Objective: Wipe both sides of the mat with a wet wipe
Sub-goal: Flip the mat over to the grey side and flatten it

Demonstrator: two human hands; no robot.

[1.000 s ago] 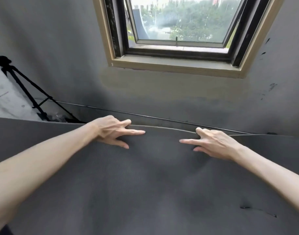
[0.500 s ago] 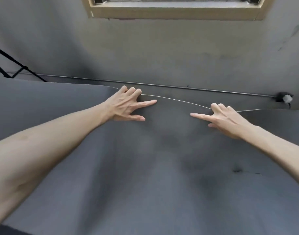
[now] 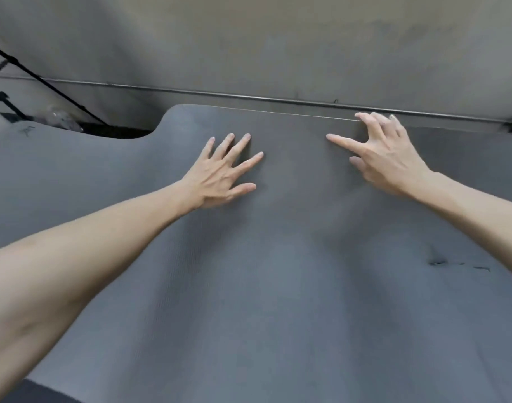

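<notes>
My left hand [image 3: 219, 175] lies spread flat on the grey mat [image 3: 263, 286] while my right hand [image 3: 385, 158] claws at its far edge by the wall, and I judge that loose fingertip hold could let the mat slide and buckle.

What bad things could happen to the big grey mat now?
The left hand lies flat with spread fingers, so it only presses; the mat could slide under it. The right hand hooks its fingertips over the far edge, a light grip that might slip off. The mat already has a small tear near the right arm, and pulling hard could make it bigger. No wet wipe is in view, so no wiping can start yet.
</notes>
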